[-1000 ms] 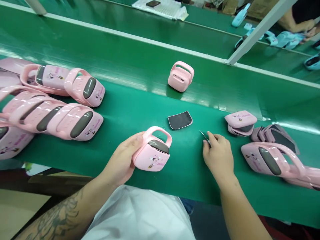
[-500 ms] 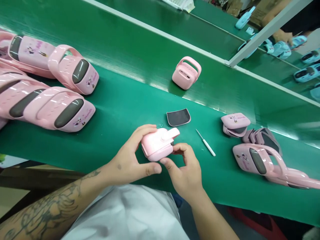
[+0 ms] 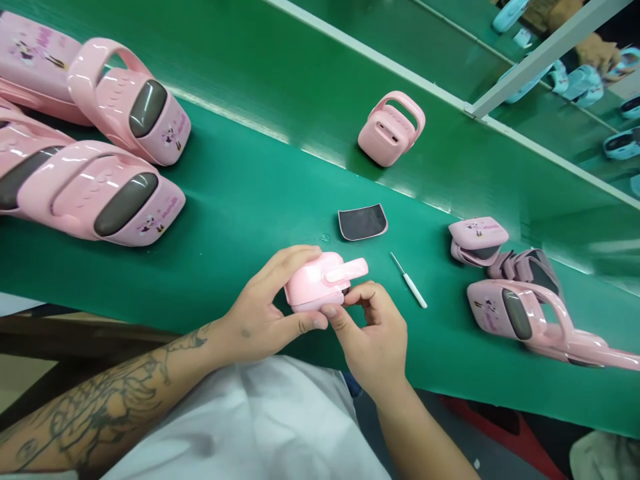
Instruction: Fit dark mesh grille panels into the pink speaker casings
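In front of my body, my left hand wraps its fingers and thumb round a small pink casing with a handle, which looks like a power bank. Its handle points to the right. Thumb and bent fingers of my right hand pinch the lower right edge of the same power bank; what lies under those fingertips is hidden. Just beyond it, a curved cover plate rests with its dark inner face up. A thin tool with a white handle, like a small screwdriver, lies to the right of it.
Another pink power bank stands at the back, two port slots showing. Several printed ones crowd the left. On the right are stacked covers and more handled units. Beyond the metal rail, a co-worker's hand is among blue units.
The view has shifted a little, so the items on the bench appear displaced. Both hands keep their hold on the power bank, and its lower edge looks more closed against the body.
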{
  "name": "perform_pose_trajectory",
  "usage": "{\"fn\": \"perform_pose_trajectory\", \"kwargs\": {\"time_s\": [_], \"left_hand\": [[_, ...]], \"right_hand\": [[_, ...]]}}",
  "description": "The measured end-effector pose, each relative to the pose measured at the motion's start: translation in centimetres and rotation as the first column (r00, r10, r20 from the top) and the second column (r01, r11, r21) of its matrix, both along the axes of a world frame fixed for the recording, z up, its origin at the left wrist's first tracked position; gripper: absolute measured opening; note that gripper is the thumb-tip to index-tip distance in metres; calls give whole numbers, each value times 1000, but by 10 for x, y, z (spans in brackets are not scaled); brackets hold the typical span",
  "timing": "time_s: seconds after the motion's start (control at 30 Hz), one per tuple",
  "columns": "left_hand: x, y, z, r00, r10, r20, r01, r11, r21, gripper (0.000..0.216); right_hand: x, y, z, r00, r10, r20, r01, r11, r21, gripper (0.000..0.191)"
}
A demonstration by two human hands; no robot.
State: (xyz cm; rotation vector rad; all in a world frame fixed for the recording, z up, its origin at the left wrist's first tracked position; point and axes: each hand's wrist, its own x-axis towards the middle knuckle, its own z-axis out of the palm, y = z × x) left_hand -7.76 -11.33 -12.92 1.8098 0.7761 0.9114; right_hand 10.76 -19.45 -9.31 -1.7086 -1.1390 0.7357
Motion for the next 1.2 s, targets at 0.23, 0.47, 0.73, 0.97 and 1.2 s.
{"fn": "perform_pose_trajectory", "kwargs": {"time_s": [0.23, 0.47, 0.73, 0.97, 1.2], "left_hand": [[-1, 2, -2, 1000, -18, 16, 17, 998, 59, 79], [-6, 8, -19, 998, -65, -15, 67, 988, 140, 103], [0, 2, -25, 997, 37, 72, -37, 999, 4, 94], [1, 2, -21, 994, 80, 76, -78, 997, -24, 87], [0, 0, -20, 998, 59, 23, -55, 989, -135, 87]], "right_hand": [[-6, 0, 1, 995, -10, 100, 3, 997, 72, 25], [-12, -4, -5, 985, -1, 171, -25, 989, 147, 18], [3, -19, -18, 944, -39, 328, 12, 996, 83, 21], [99, -38, -54, 657, -101, 747, 152, 988, 1, 31], [108, 2, -71, 587, -111, 802, 174, 985, 10, 37]]}}
